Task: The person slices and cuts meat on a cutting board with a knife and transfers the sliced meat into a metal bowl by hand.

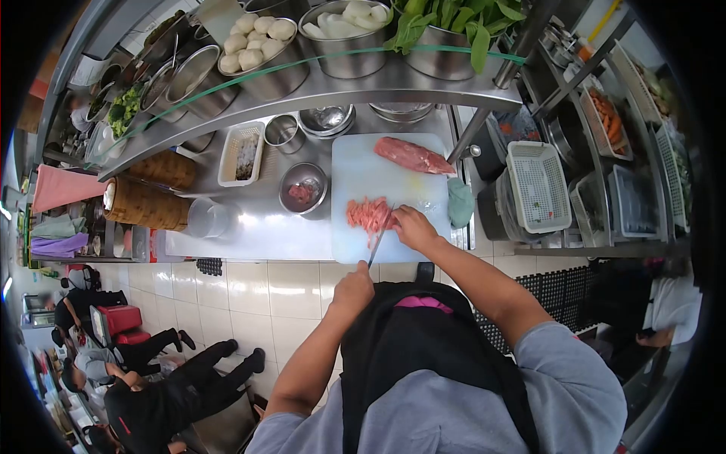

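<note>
My left hand [354, 290] is closed around the handle of a knife [376, 247]. The blade points away from me and lies against sliced raw meat [367, 216] on a white cutting board [352, 168]. With bent fingers, my right hand [413, 227] holds the meat at the right of the blade; its fingertips are partly hidden. A larger piece of raw meat [412, 154] rests near the board's far edge. Left of the board, a metal bowl [303, 189] holds some meat pieces. A folded green cloth [460, 203] lies by the board's right edge.
A metal shelf [333, 100] overhangs the counter, carrying pots of white round items [257, 44] and leafy greens [454, 17]. A white basket [243, 154], a metal pot [283, 133] and a clear container [208, 218] stand left. Several people are behind at lower left.
</note>
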Demonstrator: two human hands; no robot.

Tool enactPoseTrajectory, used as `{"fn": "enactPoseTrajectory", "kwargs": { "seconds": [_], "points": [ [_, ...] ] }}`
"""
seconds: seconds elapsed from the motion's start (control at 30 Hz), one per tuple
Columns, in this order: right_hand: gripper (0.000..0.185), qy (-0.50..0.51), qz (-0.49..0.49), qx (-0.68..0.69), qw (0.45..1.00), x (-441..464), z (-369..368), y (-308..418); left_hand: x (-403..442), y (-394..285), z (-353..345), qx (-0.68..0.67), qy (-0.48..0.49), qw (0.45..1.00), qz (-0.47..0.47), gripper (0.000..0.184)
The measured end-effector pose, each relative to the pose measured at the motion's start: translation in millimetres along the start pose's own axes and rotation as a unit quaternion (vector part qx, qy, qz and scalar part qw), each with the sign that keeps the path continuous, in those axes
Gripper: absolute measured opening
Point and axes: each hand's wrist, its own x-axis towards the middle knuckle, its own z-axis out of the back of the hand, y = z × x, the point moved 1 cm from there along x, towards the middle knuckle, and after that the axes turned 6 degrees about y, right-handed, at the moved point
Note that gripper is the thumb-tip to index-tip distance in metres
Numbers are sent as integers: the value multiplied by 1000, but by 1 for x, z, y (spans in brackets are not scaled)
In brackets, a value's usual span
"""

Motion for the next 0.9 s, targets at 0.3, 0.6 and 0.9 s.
{"fn": "enactPoseTrajectory", "kwargs": {
  "seconds": [0.3, 0.6, 0.9],
  "points": [
    [16, 3, 13, -8, 1000, 2, 1, -2, 39, 9, -13, -31, -43, 998, -20, 21],
    [14, -9, 27, -13, 1000, 1, -4, -7, 34, 1, -34, -49, -27, 998, -7, 20],
    [9, -1, 10, -29, 1000, -1, -6, -6, 6, -4, 5, -5, 31, 999, 2, 23]
  ]
}}
